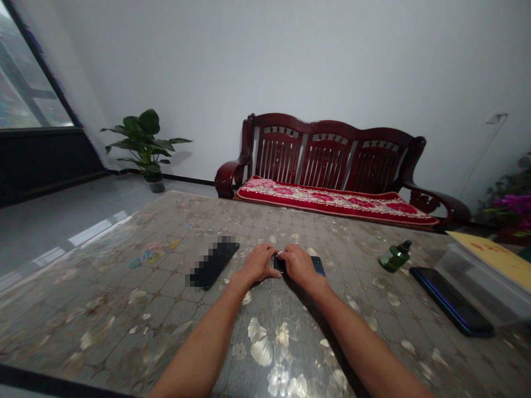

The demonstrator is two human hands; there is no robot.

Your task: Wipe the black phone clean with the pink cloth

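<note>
"Forearms up close, what's the step?"
"Probably steadying the phone on the table. Left hand grips one end; right hand covers it, can't tell how tightly. Next needs steadiness imo."

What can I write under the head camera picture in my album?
Left hand and right hand at a dark phone, flowery table below, wooden bench behind.

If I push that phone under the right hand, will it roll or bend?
The phone probably won't roll, because it looks flat. It's likely stiff, since its showing end looks straight-edged. It might slide, as the tabletop looks shiny.
</note>
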